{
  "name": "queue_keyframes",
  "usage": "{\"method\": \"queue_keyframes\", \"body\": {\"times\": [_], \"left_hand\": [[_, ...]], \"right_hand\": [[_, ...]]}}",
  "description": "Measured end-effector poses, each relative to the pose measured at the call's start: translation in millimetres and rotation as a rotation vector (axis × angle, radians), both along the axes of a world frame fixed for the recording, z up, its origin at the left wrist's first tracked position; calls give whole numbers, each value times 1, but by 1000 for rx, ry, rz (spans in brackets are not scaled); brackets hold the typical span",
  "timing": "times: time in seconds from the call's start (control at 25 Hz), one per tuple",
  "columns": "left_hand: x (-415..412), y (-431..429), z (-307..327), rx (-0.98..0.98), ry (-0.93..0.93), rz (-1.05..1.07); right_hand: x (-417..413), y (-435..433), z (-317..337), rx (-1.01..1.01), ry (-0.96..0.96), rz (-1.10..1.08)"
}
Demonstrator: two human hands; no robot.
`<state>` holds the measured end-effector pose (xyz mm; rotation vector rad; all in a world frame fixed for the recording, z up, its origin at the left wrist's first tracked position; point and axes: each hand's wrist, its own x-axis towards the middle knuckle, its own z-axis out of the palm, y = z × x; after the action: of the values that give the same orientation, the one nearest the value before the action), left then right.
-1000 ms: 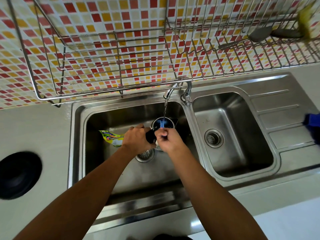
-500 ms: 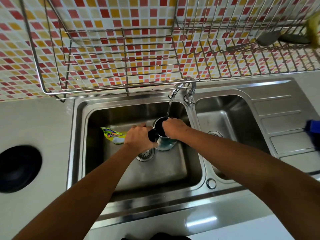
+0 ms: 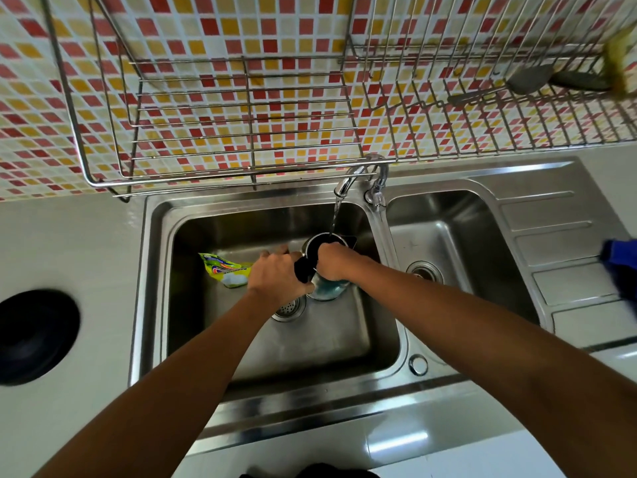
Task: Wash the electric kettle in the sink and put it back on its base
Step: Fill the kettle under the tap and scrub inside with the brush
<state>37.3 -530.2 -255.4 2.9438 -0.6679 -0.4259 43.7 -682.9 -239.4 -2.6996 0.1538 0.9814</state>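
Observation:
The steel electric kettle (image 3: 325,291) stands upright in the left sink basin (image 3: 331,339), its dark mouth under the running tap (image 3: 346,182). My left hand (image 3: 277,276) is closed around the kettle's black handle. My right hand (image 3: 332,262) lies over the kettle's rim with fingers reaching inside; what they hold is hidden. Water streams from the spout into the kettle. The round black kettle base (image 3: 36,336) sits on the counter at the far left.
A green-yellow detergent pouch (image 3: 225,269) lies in the left basin beside my left hand. The right basin (image 3: 458,257) has a drain. A wire dish rack (image 3: 241,132) hangs above the sink. A blue object (image 3: 620,267) rests on the drainboard at right.
My right hand has moved from in front of the kettle onto its rim and into the mouth. The view has shifted slightly; my left hand keeps its hold on the handle.

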Motion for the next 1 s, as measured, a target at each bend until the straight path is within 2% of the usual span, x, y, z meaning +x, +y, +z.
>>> {"method": "queue_keyframes", "body": {"times": [0.12, 0.24, 0.4, 0.52, 0.72, 0.92, 1.0], "left_hand": [[0, 0, -2, -1, -7, 6], [-1, 1, -3, -9, -11, 9], [-1, 1, -2, -36, 17, 28], [-2, 2, -2, -40, 10, 21], [-2, 1, 0, -33, 10, -3], [-1, 0, 0, -13, 28, 7], [-1, 0, 0, -10, 15, 0]], "right_hand": [[-15, -14, -4, -69, -147, -72], [-11, -40, -2, -11, -251, -170], [14, -76, 10, -51, -459, -467], [26, -87, 12, -12, -460, -621], [30, -101, 8, 208, -512, -886], [21, -98, 10, 284, -496, -921], [14, -91, 4, 166, -483, -766]]}}
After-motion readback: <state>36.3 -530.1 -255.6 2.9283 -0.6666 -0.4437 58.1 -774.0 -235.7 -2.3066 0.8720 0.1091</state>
